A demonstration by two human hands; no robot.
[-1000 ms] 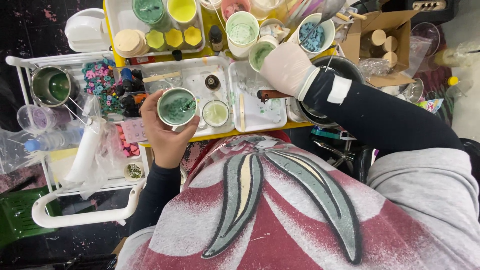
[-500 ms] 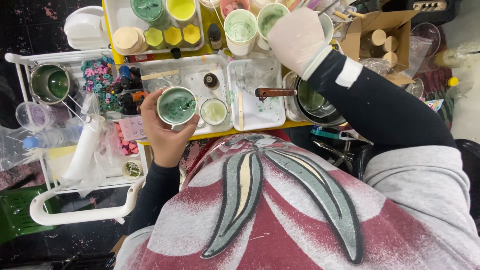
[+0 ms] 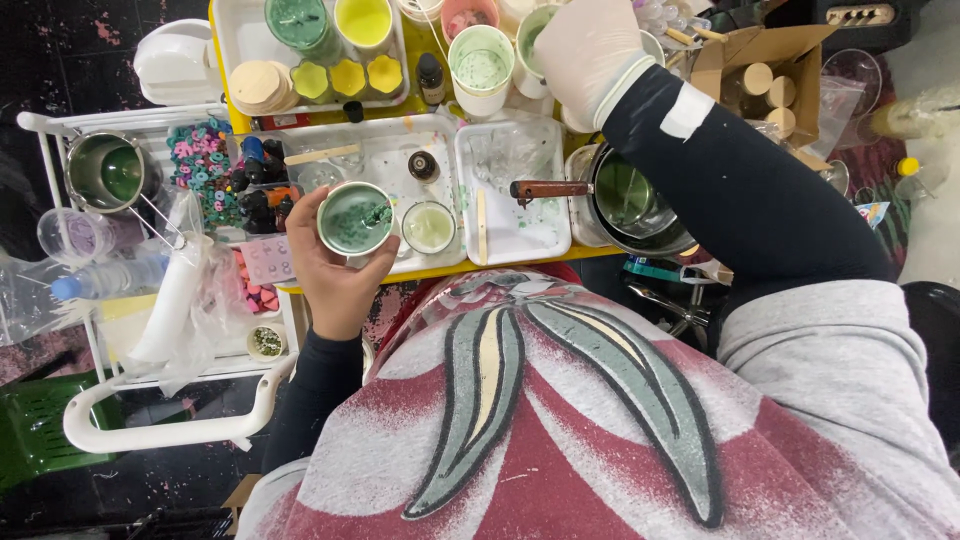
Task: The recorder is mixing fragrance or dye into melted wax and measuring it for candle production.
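Left hand (image 3: 335,270) wrapped around a round tin of green wax (image 3: 355,218), held above the white tray (image 3: 400,170). Gloved right hand (image 3: 590,50) reached over cups (image 3: 480,68); grip impossible to tell.

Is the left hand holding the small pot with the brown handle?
No, the left hand holds a round green-filled tin; the pot sits apart.

— What does the floor (image 3: 70,40) look like?
— Dark, nearly black, with pink flecks.
— And the furniture?
— A yellow table (image 3: 520,262) holds white trays (image 3: 545,240); a white cart (image 3: 150,432) stands left, beside a green stool (image 3: 40,430).
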